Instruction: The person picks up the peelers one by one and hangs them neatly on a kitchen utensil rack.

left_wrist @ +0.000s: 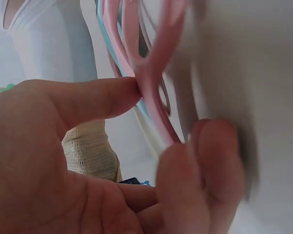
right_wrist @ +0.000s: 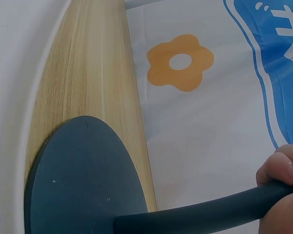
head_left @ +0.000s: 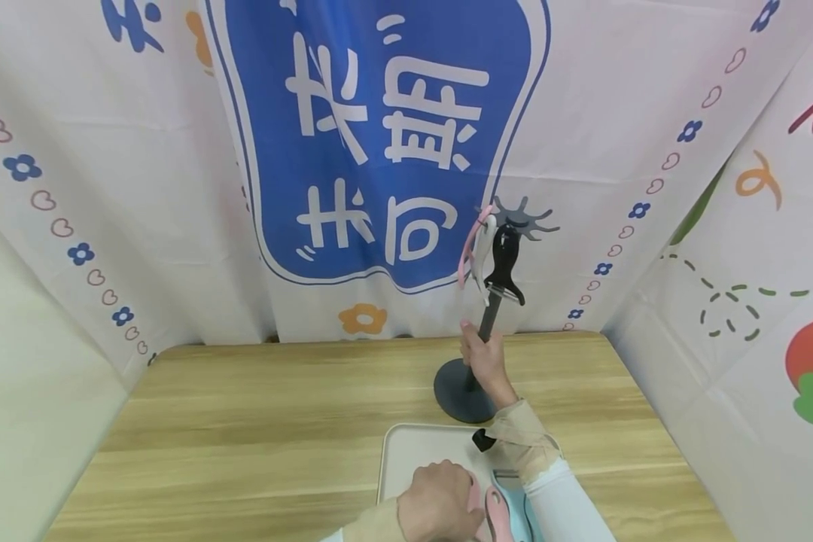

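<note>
My right hand (head_left: 485,361) grips the dark pole (head_left: 491,316) of an upright rack; in the right wrist view, the fingers (right_wrist: 283,168) wrap round it above the round base (right_wrist: 83,170). From the rack's hooks (head_left: 523,220) hang a black peeler (head_left: 506,252), a white one (head_left: 481,256) and a pink one (head_left: 468,252). Over the pale tray (head_left: 401,444), my left hand (head_left: 436,500) pinches a pink, forked peeler (left_wrist: 149,83) between thumb and fingers. The fingers partly hide its lower end in the left wrist view.
Beside the left hand, another pink peeler (head_left: 497,516) and a light blue one (head_left: 515,498) lie in the tray. A black piece (head_left: 482,439) shows by the right wrist. Behind the wooden table (head_left: 257,421) hangs a printed cloth (head_left: 142,173).
</note>
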The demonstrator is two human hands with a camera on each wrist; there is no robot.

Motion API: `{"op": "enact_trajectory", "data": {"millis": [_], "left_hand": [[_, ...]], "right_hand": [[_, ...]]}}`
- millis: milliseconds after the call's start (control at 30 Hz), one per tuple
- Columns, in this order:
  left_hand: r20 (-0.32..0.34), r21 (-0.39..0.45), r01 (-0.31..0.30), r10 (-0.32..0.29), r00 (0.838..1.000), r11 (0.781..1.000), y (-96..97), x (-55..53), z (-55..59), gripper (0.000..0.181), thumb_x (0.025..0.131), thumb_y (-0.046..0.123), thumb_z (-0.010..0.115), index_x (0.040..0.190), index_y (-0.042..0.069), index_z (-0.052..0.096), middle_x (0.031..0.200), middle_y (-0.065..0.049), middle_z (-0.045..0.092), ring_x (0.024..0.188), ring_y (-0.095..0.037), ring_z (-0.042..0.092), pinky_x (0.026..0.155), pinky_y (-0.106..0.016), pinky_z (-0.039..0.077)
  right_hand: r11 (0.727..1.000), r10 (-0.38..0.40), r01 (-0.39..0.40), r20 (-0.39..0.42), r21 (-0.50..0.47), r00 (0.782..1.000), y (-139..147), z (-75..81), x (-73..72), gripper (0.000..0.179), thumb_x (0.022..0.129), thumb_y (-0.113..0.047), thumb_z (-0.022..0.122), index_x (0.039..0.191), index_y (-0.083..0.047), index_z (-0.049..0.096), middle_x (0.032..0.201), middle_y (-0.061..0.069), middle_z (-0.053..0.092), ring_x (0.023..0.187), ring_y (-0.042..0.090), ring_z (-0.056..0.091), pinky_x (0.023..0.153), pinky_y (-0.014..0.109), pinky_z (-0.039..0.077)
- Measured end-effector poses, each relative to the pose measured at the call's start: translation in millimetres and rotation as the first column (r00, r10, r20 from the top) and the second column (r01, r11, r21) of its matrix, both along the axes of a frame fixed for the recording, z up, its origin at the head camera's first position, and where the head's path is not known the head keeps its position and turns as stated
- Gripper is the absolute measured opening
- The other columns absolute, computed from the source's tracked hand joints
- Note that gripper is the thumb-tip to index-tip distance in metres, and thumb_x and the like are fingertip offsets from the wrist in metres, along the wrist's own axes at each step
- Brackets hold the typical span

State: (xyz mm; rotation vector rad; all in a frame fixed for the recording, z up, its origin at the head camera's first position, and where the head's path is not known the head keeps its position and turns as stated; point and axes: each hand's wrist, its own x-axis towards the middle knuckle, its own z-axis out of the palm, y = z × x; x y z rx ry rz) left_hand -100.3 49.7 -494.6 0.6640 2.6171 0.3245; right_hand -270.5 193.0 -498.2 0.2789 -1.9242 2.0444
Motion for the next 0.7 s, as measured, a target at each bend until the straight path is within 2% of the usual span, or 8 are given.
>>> {"op": "enact_trajectory", "data": {"millis": [233, 367, 500, 600, 700], "left_hand": [[0.03, -0.037, -0.027, 0.028, 0.999, 0.999, -1.6, 1.1, 2.4, 0.032, 0.088, 0.039, 0.078, 0.075, 0.011, 0.066, 0.069, -0.002, 0.059, 0.061, -0.017, 0.058, 0.063, -0.038, 0.056], [0.013, -0.043, -0.037, 0.037, 0.999, 0.998, -1.1, 3.5, 3.1, 0.027, 0.085, 0.032, 0.079, 0.075, 0.01, 0.065, 0.07, -0.003, 0.059, 0.062, -0.018, 0.059, 0.063, -0.039, 0.057], [-0.037, -0.043, -0.012, 0.011, 0.999, 0.999, -1.1, 5.1, 4.8, 0.02, 0.082, 0.026, 0.079, 0.075, 0.012, 0.066, 0.071, -0.002, 0.061, 0.062, -0.018, 0.061, 0.06, -0.038, 0.056], [-0.046, -0.039, -0.003, 0.001, 0.999, 0.999, -1.6, 4.7, 7.8, 0.018, 0.081, 0.021, 0.079, 0.074, 0.015, 0.064, 0.072, -0.001, 0.06, 0.063, -0.018, 0.061, 0.06, -0.038, 0.056], [-0.04, -0.026, -0.019, 0.018, 0.999, 0.999, -2.4, 4.9, 12.4, 0.018, 0.081, 0.018, 0.08, 0.078, 0.015, 0.063, 0.074, -0.001, 0.059, 0.065, -0.018, 0.061, 0.062, -0.038, 0.056]], "right_hand": [[1.0, 0.001, -0.001, -0.018, -0.005, 1.0, 0, -2.5, -0.5, 0.058, 0.109, -0.028, 0.056, 0.057, -0.014, 0.036, 0.047, -0.013, 0.033, 0.038, 0.004, 0.026, 0.04, 0.02, 0.024], [1.0, 0.003, -0.003, -0.021, -0.004, 1.0, -1, -2.6, -0.7, 0.058, 0.109, -0.029, 0.056, 0.057, -0.014, 0.036, 0.047, -0.013, 0.033, 0.038, 0.004, 0.026, 0.04, 0.02, 0.024], [1.0, 0.005, -0.005, -0.02, -0.005, 1.0, 0, -2.9, -1.0, 0.057, 0.11, -0.028, 0.055, 0.057, -0.014, 0.037, 0.047, -0.013, 0.033, 0.038, 0.004, 0.027, 0.04, 0.021, 0.025], [1.0, 0.006, -0.006, -0.017, -0.003, 1.0, 0, -3.3, -1.2, 0.058, 0.11, -0.027, 0.055, 0.057, -0.014, 0.037, 0.047, -0.013, 0.033, 0.039, 0.004, 0.027, 0.04, 0.021, 0.025], [1.0, 0.008, -0.008, -0.014, 0.003, 1.0, 1, -3.0, -1.1, 0.058, 0.111, -0.026, 0.053, 0.057, -0.015, 0.037, 0.047, -0.014, 0.033, 0.039, 0.004, 0.027, 0.04, 0.021, 0.024]]}}
